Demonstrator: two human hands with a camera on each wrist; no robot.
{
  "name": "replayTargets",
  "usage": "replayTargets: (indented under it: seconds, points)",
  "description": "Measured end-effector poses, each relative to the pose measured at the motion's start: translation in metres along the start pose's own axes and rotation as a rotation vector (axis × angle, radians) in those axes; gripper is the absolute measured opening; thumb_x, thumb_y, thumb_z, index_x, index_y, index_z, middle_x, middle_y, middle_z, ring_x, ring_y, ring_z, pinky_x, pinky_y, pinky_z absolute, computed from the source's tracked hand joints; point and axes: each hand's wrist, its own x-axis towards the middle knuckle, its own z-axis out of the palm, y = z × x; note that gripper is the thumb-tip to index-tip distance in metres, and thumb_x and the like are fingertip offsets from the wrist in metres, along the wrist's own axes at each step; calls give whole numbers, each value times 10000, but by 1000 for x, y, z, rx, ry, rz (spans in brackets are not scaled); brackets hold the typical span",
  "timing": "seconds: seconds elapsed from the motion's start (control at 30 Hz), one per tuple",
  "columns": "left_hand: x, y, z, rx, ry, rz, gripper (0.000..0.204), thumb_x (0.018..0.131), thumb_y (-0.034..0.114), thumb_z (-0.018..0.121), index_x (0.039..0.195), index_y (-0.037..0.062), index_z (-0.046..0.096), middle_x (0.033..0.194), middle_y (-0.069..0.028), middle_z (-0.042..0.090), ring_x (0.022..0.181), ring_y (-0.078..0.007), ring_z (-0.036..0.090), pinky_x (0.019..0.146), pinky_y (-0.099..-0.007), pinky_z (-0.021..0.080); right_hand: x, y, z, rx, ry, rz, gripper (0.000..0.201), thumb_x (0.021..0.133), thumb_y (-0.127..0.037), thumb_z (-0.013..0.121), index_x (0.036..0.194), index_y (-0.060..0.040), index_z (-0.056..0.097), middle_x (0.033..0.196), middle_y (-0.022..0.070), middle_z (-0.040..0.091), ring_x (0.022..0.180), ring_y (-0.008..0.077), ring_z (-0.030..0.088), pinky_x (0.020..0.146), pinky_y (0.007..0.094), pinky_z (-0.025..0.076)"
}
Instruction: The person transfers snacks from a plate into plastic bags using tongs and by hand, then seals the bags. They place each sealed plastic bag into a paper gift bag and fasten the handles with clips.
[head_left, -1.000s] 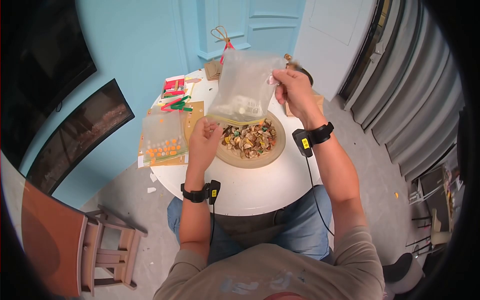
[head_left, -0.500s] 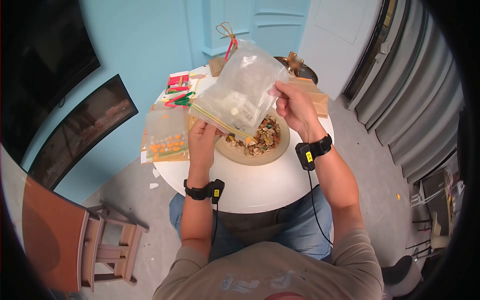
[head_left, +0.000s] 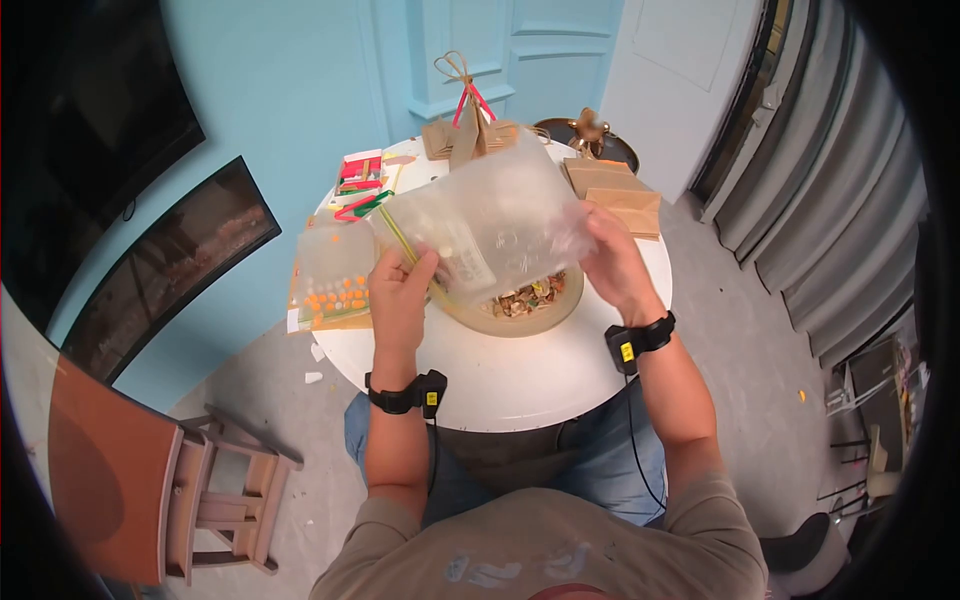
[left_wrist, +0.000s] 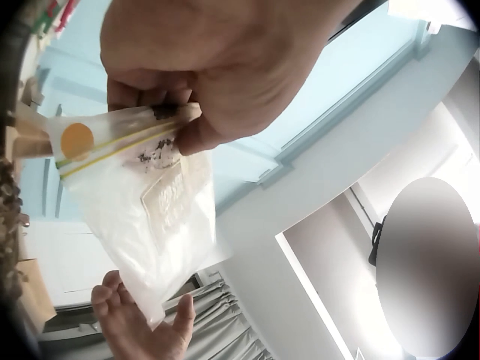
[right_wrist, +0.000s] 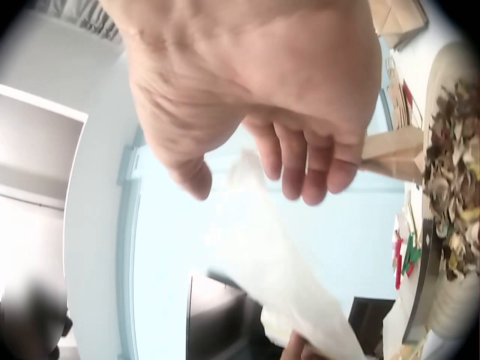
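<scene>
In the head view my left hand [head_left: 400, 305] pinches the yellow-green zip edge of a clear zip bag [head_left: 490, 220], which is tilted sideways over the table. In the left wrist view an orange dot [left_wrist: 77, 141] shows by the zip, and dark flecks lie just inside. At the bag's far end my right hand [head_left: 617, 265] has its fingers and thumb apart, with the bag's corner between them in the left wrist view. Below the bag is a beige bowl [head_left: 500, 328] of dried plant pieces [head_left: 533, 296], partly hidden by it.
Left of the bowl, another zip bag [head_left: 335, 248] with orange and white dots lies on brown paper. Green and pink strips [head_left: 365, 206] and a red box [head_left: 360, 172] lie behind it. Brown paper bags [head_left: 615, 195] stand at the right of the white table [head_left: 500, 395].
The bag has turned from upright to tilted sideways, its zip edge now facing left. My right hand has moved lower and right and spread its fingers; the left still pinches the zip edge.
</scene>
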Motion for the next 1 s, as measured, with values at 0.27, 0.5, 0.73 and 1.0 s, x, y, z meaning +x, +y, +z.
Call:
replayTargets:
  seconds: [0.27, 0.5, 0.73, 1.0]
  points:
    - [-5, 6, 1, 100, -168, -15, 91, 1072, 23, 723, 1147, -23, 746, 927, -47, 772, 805, -119, 716, 748, -287, 565, 10, -33, -10, -201, -24, -24, 437, 1143, -362, 662, 1414, -23, 709, 1288, 54, 746, 1178, 145, 664, 1057, 349, 511]
    - [-6, -1, 1, 150, -249, -29, 71, 1098, 60, 714, 1091, -7, 736, 906, -27, 756, 793, -104, 697, 729, -276, 548, 19, -29, -23, -277, 126, -39, 200, 1112, -265, 740, 1077, -72, 779, 1009, -36, 730, 923, 78, 592, 879, 269, 480]
    - [-7, 3, 3, 231, -155, 21, 162, 1139, 116, 668, 1055, -8, 727, 891, -16, 735, 768, -83, 647, 707, -269, 520, 14, -15, -27, -185, 275, -205, 202, 1143, -232, 669, 1128, -42, 736, 1008, 17, 713, 916, 133, 623, 871, 308, 515]
    - [-4, 4, -1, 81, -95, 20, 178, 1158, 135, 643, 1070, 2, 723, 891, -4, 720, 765, -72, 635, 704, -270, 511, -8, -15, 1, 6, 152, 16, 247, 1133, -235, 702, 1265, -28, 730, 1119, 52, 754, 1037, 149, 702, 957, 316, 552]
